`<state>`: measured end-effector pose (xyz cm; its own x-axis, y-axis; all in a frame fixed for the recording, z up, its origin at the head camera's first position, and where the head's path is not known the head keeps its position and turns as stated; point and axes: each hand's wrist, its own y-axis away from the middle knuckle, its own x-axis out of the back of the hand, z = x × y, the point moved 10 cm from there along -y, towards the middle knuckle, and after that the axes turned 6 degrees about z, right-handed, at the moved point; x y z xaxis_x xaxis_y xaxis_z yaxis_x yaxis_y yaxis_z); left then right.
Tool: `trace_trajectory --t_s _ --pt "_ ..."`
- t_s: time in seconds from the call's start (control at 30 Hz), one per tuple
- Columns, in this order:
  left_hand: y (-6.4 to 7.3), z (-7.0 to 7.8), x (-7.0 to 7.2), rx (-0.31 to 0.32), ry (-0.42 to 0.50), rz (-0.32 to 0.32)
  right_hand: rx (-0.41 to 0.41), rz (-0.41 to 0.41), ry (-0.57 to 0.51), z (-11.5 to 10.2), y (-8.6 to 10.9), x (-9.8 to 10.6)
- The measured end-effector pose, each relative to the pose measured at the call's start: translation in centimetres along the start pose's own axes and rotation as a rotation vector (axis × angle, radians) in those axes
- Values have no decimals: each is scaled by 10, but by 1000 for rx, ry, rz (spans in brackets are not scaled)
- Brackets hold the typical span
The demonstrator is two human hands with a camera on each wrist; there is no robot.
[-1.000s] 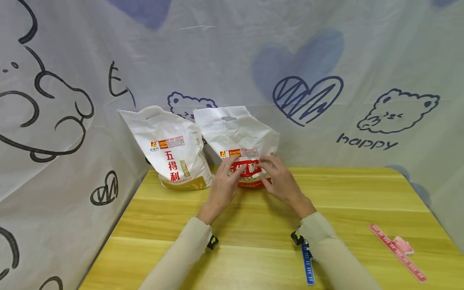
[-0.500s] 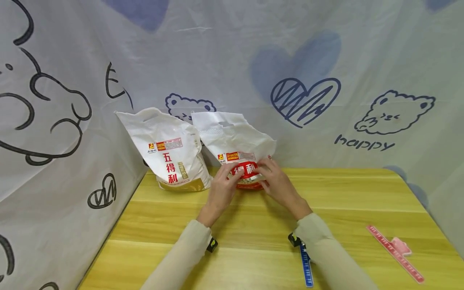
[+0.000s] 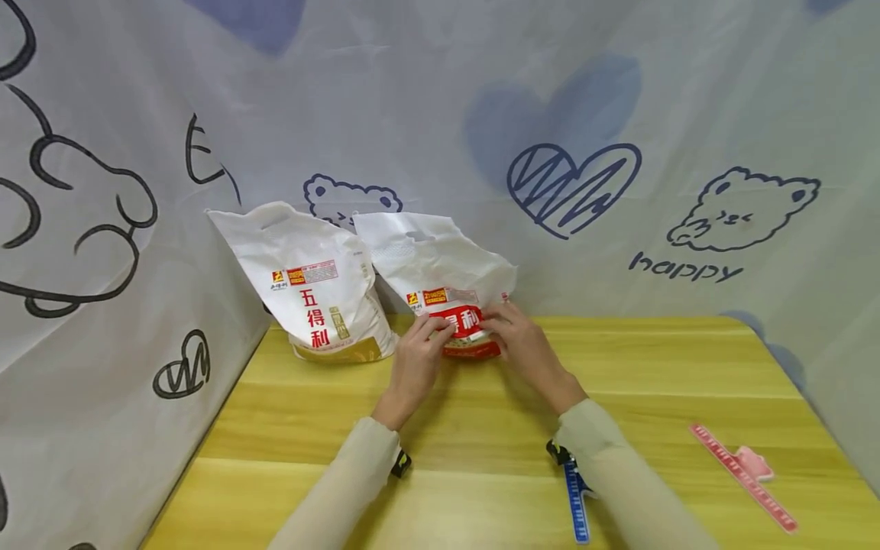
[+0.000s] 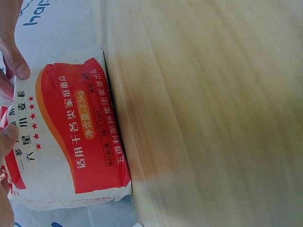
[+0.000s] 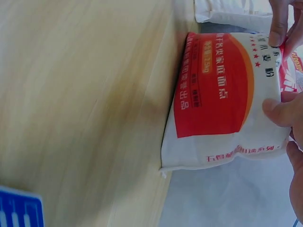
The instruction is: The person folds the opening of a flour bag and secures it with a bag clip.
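A white and red flour bag (image 3: pixel 440 263) stands at the back of the table, its loose top with a cut-out handle slumped to one side. My left hand (image 3: pixel 418 359) grips the front of it from the left, fingers curled over the red band. From the right, my right hand (image 3: pixel 528 347) pinches the same front, its thumb (image 5: pixel 279 111) below and its fingers above a fold. The bag's lower red panel (image 4: pixel 90 127) faces forward below both thumbs. Beside it on the left is a second flour bag (image 3: pixel 326 294), white with a gold base, which neither hand touches.
A blue sealing clip (image 3: pixel 576 500) lies near the right sleeve, which partly covers it. Further right is a pink sealing clip (image 3: pixel 742 477). A patterned curtain (image 3: pixel 571 114) hangs behind the wooden table (image 3: pixel 309 428) and along its left side.
The gripped bag's top has sunk a little, and both hands have drawn slightly closer in on its front. The whole head view has shifted slightly. The clips have stayed in place.
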<state>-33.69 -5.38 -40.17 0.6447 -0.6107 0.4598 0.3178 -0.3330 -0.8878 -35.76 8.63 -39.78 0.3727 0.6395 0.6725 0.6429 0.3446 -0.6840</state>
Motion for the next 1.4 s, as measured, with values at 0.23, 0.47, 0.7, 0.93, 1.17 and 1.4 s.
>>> trace_trajectory --t_s 0.23,0.47,0.7,0.93,1.17,1.4 --pt "-11 6 2 -67 -32 32 23 33 20 3 -3 10" --pt "-16 3 2 -53 -22 5 94 79 54 -6 -6 16" --pt "-14 1 6 -50 -34 10 172 76 172 -13 -5 5" --pt "-3 5 4 -72 -37 -15 239 104 219 -20 10 -1" --pt "0 12 4 -64 -37 -42 255 90 231 -24 20 3" --pt "-3 28 10 -87 -24 -50 241 97 232 -29 28 16"
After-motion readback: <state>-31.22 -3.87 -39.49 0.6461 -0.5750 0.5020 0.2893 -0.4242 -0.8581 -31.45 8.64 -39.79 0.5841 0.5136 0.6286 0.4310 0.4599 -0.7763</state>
